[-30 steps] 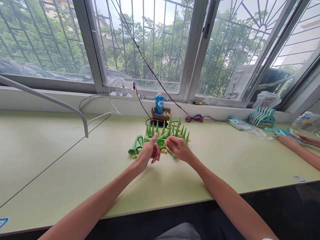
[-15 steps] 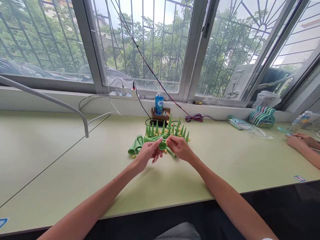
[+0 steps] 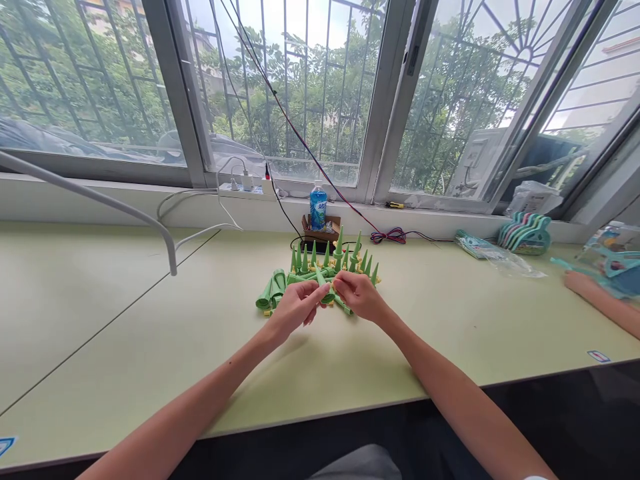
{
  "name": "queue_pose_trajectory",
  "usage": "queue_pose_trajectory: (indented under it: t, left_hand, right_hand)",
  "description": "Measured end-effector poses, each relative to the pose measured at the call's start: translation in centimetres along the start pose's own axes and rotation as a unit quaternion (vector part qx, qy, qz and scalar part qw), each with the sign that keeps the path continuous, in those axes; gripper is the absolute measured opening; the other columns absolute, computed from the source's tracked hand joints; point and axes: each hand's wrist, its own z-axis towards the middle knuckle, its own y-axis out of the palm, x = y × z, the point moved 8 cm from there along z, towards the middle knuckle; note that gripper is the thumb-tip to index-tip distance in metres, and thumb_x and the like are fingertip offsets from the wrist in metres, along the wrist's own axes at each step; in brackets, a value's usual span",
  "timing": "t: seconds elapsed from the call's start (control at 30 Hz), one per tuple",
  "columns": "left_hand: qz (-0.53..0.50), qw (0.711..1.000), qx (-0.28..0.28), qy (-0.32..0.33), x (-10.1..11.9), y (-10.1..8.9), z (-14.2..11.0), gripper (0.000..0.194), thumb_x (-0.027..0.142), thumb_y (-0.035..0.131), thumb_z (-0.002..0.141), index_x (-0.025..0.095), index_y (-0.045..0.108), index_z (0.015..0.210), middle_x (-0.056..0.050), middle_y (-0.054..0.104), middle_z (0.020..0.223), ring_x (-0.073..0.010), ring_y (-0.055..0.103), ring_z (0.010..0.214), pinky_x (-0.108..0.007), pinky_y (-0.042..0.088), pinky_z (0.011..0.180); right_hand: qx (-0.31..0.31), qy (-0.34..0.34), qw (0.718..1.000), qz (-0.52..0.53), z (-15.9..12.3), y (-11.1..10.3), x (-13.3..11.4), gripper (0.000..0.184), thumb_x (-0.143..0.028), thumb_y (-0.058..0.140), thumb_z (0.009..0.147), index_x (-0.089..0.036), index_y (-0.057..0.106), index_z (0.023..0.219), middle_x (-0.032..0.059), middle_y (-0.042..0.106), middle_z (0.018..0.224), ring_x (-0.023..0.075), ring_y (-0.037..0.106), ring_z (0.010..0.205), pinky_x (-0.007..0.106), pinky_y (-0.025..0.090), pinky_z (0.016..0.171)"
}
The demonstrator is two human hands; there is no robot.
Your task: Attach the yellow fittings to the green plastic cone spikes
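Observation:
My left hand [image 3: 301,304] is closed around a green plastic watering spike [image 3: 321,275], its tip pointing up and away and its wide end toward me. Beside it, my right hand [image 3: 361,294] pinches with thumb and forefinger at the spike's side, where a bit of yellow, seemingly a small valve, shows at the fingertips. Behind my hands, several green spikes with yellow valves [image 3: 353,255] stand upright in a cluster. More green spikes [image 3: 273,288] lie in a loose heap to the left and under my hands.
A blue bottle [image 3: 319,208] stands in a small cardboard box [image 3: 342,225] by the window. Coiled cables [image 3: 390,235], plastic packets [image 3: 477,245] and teal hangers [image 3: 525,233] lie along the back. At right, a co-worker's hand [image 3: 580,283] is near a teal hanger [image 3: 620,262].
The green spike in my left hand has tilted, from its round open end facing me to its tip showing upward. My right hand stays close. The co-worker's hands shifted, and a teal hanger appeared there.

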Motion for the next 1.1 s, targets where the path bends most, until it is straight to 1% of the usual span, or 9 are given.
queue_pose_trajectory:
  t: [0.13, 0.2, 0.33, 0.43, 0.53, 0.67, 0.8, 0.93, 1.1]
  left_hand:
    - [0.037, 0.999, 0.002, 0.014, -0.1, -0.1, 0.0, 0.036, 0.043, 0.061, 0.082, 0.018, 0.043, 0.062, 0.006, 0.039, 0.046, -0.0065, 0.038, 0.039, -0.020, 0.031, 0.041]
    - [0.050, 0.998, 0.008, 0.023, 0.0, -0.2, 0.0, 0.037, 0.045, 0.061, 0.082, 0.018, 0.044, 0.063, 0.006, 0.039, 0.049, -0.0062, 0.039, 0.039, -0.020, 0.030, 0.040]
    - [0.094, 0.994, 0.026, 0.057, 0.4, -0.3, -0.1, 0.039, 0.049, 0.059, 0.082, 0.017, 0.045, 0.064, 0.004, 0.046, 0.057, -0.0062, 0.042, 0.044, -0.019, 0.031, 0.039]
    - [0.122, 0.988, 0.039, 0.085, 0.4, -0.5, -0.1, 0.036, 0.047, 0.060, 0.083, 0.017, 0.049, 0.067, 0.002, 0.049, 0.059, -0.0069, 0.044, 0.046, -0.019, 0.031, 0.040]
    - [0.139, 0.982, 0.058, 0.113, 0.3, -0.7, 0.0, 0.032, 0.045, 0.062, 0.082, 0.016, 0.052, 0.071, 0.002, 0.048, 0.060, -0.0076, 0.044, 0.047, -0.019, 0.031, 0.040]
    - [0.172, 0.968, 0.095, 0.156, 0.8, -0.9, -0.2, 0.027, 0.040, 0.064, 0.081, 0.016, 0.057, 0.074, 0.001, 0.048, 0.071, -0.0053, 0.040, 0.047, -0.020, 0.035, 0.042]
    - [0.198, 0.955, 0.105, 0.196, 1.4, -0.8, -0.3, 0.019, 0.035, 0.063, 0.083, 0.016, 0.064, 0.080, -0.001, 0.050, 0.080, -0.0046, 0.040, 0.050, -0.019, 0.039, 0.044]
    - [0.224, 0.940, 0.119, 0.227, 1.9, -0.9, -0.6, 0.011, 0.028, 0.062, 0.084, 0.019, 0.067, 0.087, -0.001, 0.052, 0.085, -0.0031, 0.041, 0.049, -0.018, 0.040, 0.045]
    - [0.268, 0.912, 0.130, 0.283, 2.4, -0.6, -1.1, 0.012, 0.020, 0.060, 0.085, 0.022, 0.069, 0.094, -0.002, 0.053, 0.096, 0.0018, 0.038, 0.043, -0.018, 0.038, 0.044]
  right_hand:
    - [-0.003, 0.006, 1.000, 0.002, 0.0, 0.1, 0.3, 0.030, -0.039, 0.043, 0.094, -0.020, 0.044, 0.070, -0.0048, 0.040, 0.054, 0.0092, 0.034, 0.049, 0.023, 0.028, 0.049]
    - [-0.003, 0.008, 1.000, 0.004, 0.0, 0.1, 0.3, 0.030, -0.039, 0.043, 0.094, -0.020, 0.044, 0.070, -0.0050, 0.039, 0.053, 0.0092, 0.034, 0.049, 0.023, 0.028, 0.048]
    - [-0.006, 0.008, 1.000, 0.002, 0.0, 0.1, 0.4, 0.031, -0.040, 0.043, 0.094, -0.019, 0.045, 0.071, -0.0048, 0.040, 0.054, 0.0090, 0.034, 0.049, 0.023, 0.028, 0.048]
    - [-0.005, 0.010, 1.000, 0.002, 0.0, 0.0, 0.4, 0.032, -0.040, 0.042, 0.094, -0.019, 0.044, 0.070, -0.0048, 0.040, 0.054, 0.0090, 0.035, 0.049, 0.023, 0.028, 0.049]
    - [-0.004, 0.011, 1.000, 0.003, -0.1, 0.1, 0.5, 0.033, -0.041, 0.042, 0.095, -0.019, 0.044, 0.070, -0.0048, 0.040, 0.054, 0.0091, 0.035, 0.049, 0.023, 0.028, 0.049]
    - [0.000, 0.012, 1.000, 0.007, 0.0, 0.1, 0.6, 0.035, -0.042, 0.041, 0.095, -0.019, 0.044, 0.069, -0.0046, 0.040, 0.053, 0.0092, 0.034, 0.049, 0.023, 0.028, 0.049]
    - [0.002, 0.014, 1.000, 0.006, 0.1, 0.0, 0.7, 0.036, -0.044, 0.041, 0.095, -0.019, 0.042, 0.068, -0.0045, 0.040, 0.053, 0.0091, 0.035, 0.049, 0.023, 0.027, 0.049]
    - [-0.001, 0.015, 1.000, 0.003, 0.1, 0.1, 0.6, 0.037, -0.043, 0.041, 0.095, -0.019, 0.042, 0.067, -0.0042, 0.040, 0.054, 0.0093, 0.035, 0.049, 0.023, 0.027, 0.049]
    - [-0.011, 0.015, 1.000, 0.011, 0.1, 0.4, 0.5, 0.037, -0.043, 0.041, 0.095, -0.020, 0.040, 0.067, -0.0040, 0.040, 0.055, 0.0097, 0.036, 0.050, 0.023, 0.028, 0.049]
